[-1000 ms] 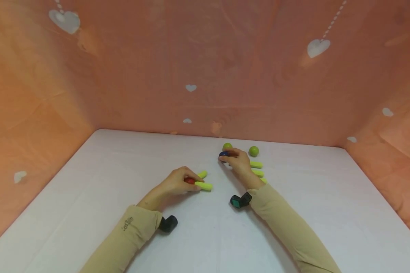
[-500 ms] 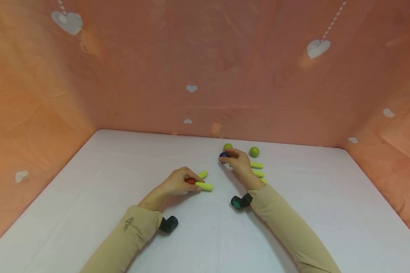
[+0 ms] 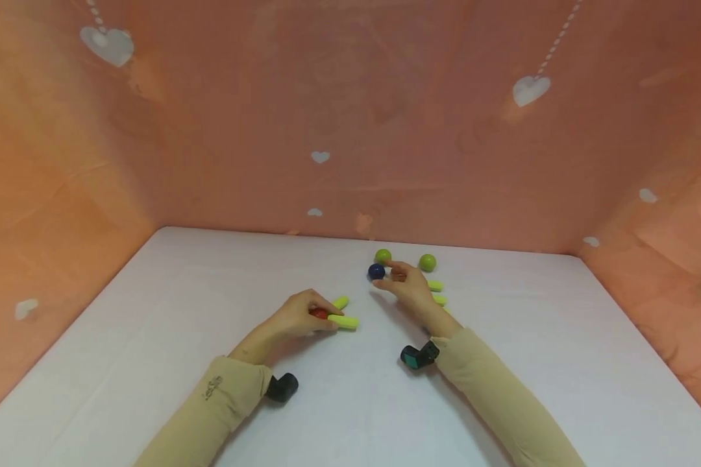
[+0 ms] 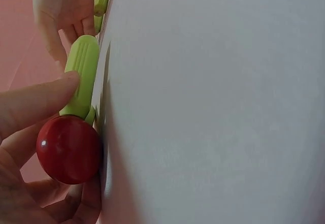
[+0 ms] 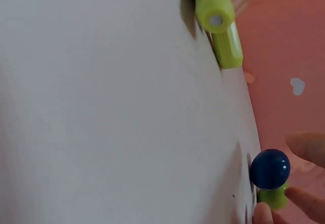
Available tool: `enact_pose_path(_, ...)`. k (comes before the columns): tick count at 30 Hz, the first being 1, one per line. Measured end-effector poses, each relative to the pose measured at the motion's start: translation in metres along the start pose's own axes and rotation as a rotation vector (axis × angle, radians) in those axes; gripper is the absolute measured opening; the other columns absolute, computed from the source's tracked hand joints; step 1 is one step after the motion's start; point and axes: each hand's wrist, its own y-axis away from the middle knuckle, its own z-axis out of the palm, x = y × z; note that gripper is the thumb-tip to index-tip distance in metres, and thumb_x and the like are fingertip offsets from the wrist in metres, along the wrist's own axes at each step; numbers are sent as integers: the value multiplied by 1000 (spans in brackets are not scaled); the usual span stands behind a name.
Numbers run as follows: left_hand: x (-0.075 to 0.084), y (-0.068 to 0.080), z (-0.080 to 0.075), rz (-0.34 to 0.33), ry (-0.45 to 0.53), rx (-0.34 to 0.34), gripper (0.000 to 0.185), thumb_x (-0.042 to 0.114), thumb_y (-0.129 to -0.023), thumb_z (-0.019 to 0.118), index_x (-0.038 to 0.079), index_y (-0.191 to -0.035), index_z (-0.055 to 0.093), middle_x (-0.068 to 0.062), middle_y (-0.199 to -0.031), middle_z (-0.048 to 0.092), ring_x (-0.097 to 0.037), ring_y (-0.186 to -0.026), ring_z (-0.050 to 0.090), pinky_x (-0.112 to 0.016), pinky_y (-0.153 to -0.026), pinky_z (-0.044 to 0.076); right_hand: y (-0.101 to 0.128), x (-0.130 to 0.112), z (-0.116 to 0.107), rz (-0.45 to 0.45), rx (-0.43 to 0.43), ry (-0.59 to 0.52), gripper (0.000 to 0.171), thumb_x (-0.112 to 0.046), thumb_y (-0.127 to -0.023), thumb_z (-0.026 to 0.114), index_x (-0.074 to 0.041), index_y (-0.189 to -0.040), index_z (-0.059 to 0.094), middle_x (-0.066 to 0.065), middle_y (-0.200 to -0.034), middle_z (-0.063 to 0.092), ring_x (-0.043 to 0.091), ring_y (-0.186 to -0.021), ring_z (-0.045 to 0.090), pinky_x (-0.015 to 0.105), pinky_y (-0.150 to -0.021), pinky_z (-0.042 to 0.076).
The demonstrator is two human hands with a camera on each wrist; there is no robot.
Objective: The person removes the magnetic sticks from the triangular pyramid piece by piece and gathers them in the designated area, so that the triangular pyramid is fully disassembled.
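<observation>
My left hand (image 3: 296, 314) pinches a yellow-green ridged rod (image 4: 84, 69), its thumb on the side. The red ball (image 4: 69, 149) sits at the rod's near end, the other fingers curling behind it. A second yellow-green rod (image 5: 227, 46) angles away from the same ball. To the right, a dark blue ball (image 3: 376, 272) rests on the table. My right hand (image 3: 413, 290) stands beside it, thumb and fingers spread, with a gap between fingertips and ball in the right wrist view. Just behind the blue ball is a green ball (image 3: 383, 256).
Another green ball (image 3: 428, 262) lies at the back right. Several yellow-green rods (image 3: 436, 285) lie partly hidden behind the right hand and wrist. An orange cloth with pale hearts (image 3: 320, 157) walls the white table (image 3: 350, 402) at the back and sides.
The right hand has let go of the blue ball; its fingers have spread and drawn slightly back to the right. The left hand keeps its hold. The head view has shifted slightly.
</observation>
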Motion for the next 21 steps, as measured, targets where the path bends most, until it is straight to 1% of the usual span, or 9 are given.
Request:
enact_pose_path(4,1,0,1,-45,32,3,21,10,-80,76,12,-101,76,-7,-106,58,-23,-103,50,-39,-94,42,6,-1,-4,1,-6,-17,63,-24,-84,72,-7,-139,48,21,-140,48,34,-130,46,46,-105,40)
enact_pose_path(7,-1,0,0,-16,29,1,21,9,-81,75,10,-102,76,-7,-105,58,-22,-102,51,-38,-92,43,11,0,-7,-2,-7,-45,62,-22,-84,72,-6,-139,48,21,-140,48,34,-131,46,45,-106,40)
enact_pose_path(10,-4,-1,-4,14,25,-10,21,8,-82,73,10,-103,76,-8,-106,59,-22,-101,51,-35,-89,43,16,1,-8,-12,-15,-43,60,-21,-84,72,-4,-137,50,21,-138,51,34,-128,48,44,-105,41)
enact_pose_path(12,-5,-1,-6,25,27,-21,23,9,-82,73,10,-105,75,-9,-108,59,-22,-101,51,-32,-86,44,20,2,-8,-11,-22,-37,57,-20,-84,72,-4,-135,52,20,-134,54,32,-124,51,42,-102,43)
enact_pose_path(13,-4,-1,-7,18,37,-27,24,9,-82,73,10,-106,75,-10,-109,59,-22,-102,51,-30,-86,43,21,2,-7,-10,-28,-28,56,-20,-84,72,-4,-134,53,19,-132,56,31,-121,53,40,-100,45)
enact_pose_path(16,-5,0,-10,16,68,-56,28,10,-82,74,10,-110,73,-11,-115,59,-23,-105,52,-28,-84,45,26,4,-7,-24,-59,-8,51,-20,-83,73,-3,-129,57,18,-123,61,27,-110,59,34,-90,48)
enact_pose_path(19,-8,2,-14,30,92,-87,33,10,-82,74,10,-115,71,-13,-121,60,-24,-109,55,-31,-88,47,31,5,-7,-38,-111,-2,46,-20,-84,73,-3,-124,61,15,-117,65,19,-98,62,27,-81,48)
enact_pose_path(21,-10,4,-16,58,107,-101,38,8,-82,74,8,-119,68,-14,-123,61,-26,-110,57,-36,-92,48,33,5,-7,-48,-152,-9,42,-20,-85,72,-3,-122,62,13,-115,67,15,-92,62,25,-78,47)
